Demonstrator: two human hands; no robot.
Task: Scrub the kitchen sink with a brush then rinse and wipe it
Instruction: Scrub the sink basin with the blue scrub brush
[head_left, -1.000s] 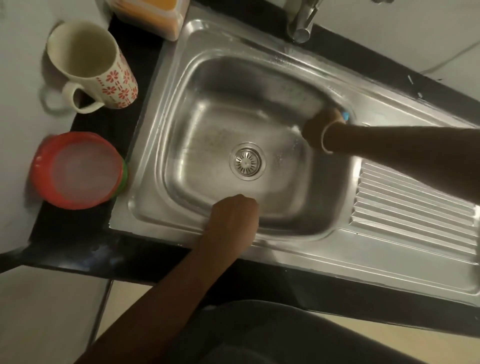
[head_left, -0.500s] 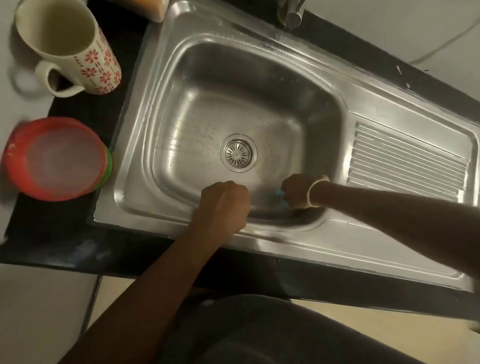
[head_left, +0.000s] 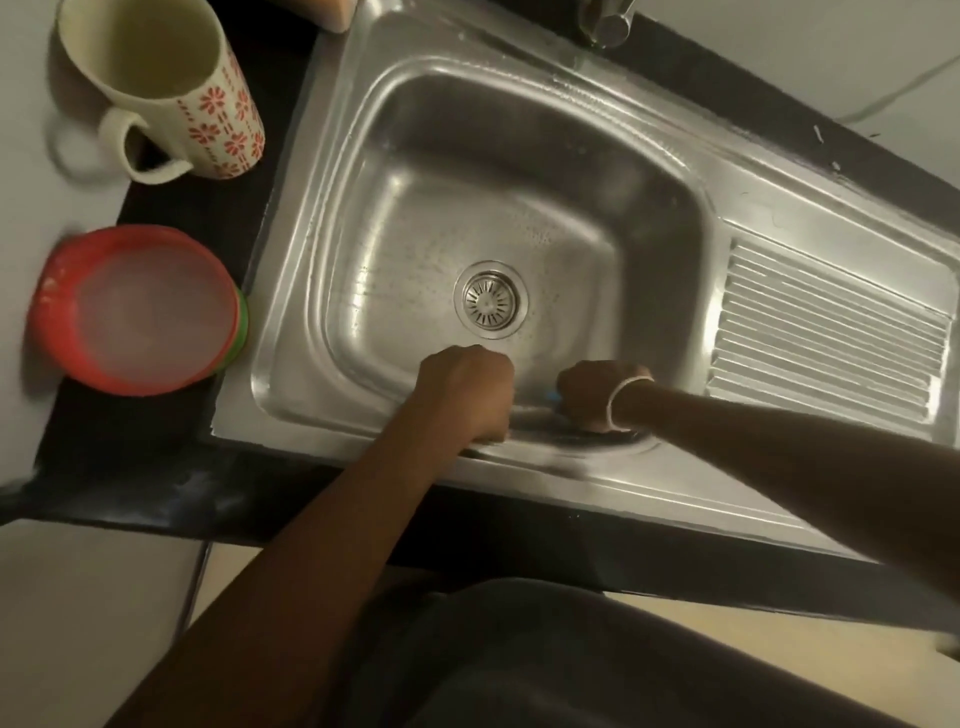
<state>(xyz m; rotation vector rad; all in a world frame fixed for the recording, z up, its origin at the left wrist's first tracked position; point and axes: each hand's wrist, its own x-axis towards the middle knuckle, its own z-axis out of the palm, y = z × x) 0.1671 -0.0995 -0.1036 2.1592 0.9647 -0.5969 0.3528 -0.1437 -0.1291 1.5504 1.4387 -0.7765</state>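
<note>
A stainless steel sink fills the middle of the view, with a round drain in its basin. My right hand is low in the basin against the near wall, closed around a brush of which only a small blue bit shows. My left hand is a closed fist resting on the sink's near rim, just left of the right hand. What, if anything, is inside the left fist is hidden.
A ribbed drainboard lies to the right of the basin. The tap spout hangs over the far rim. On the black counter at left stand a cream mug with red flowers and a red lidded container.
My right hand with the brush swept from the basin's far right wall down to the near wall. The left hand stayed on the near rim. The view shifted slightly.
</note>
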